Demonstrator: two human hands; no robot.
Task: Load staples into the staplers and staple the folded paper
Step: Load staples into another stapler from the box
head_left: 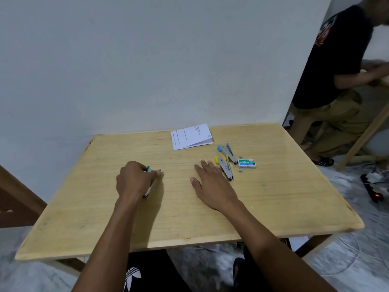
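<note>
Left hand (134, 180) curls round a small teal-tipped stapler (152, 185), fingers closed over its top and holding it low against the table (273, 197). The hand covers most of it, so I cannot tell whether its magazine is loaded or shut.

Right hand (210, 184) lies flat on the table, fingers straight and spread, holding nothing. Just off its outer fingertips lies a yellow-tipped stapler (226, 167), swung open in a V. Just beyond that, a little further from the hand, a blue-tipped stapler (228, 153) lies open the same way. On the far side of both from the hand sits a green staple box (247, 163), with a short loose staple strip (241, 157) behind it and another bit in front.

Well ahead of the right hand, near the wall edge of the table, lies the folded paper (191, 137), apart from both hands and from every stapler. Any staple in it would be too small to see.

By my reading the task is in its loading stage. The staples are out of the box, and the two staplers by the right hand stand open, not closed up. The teal one may be the nearest to ready. Closing the others and all the stapling of the paper look to be left.
</note>
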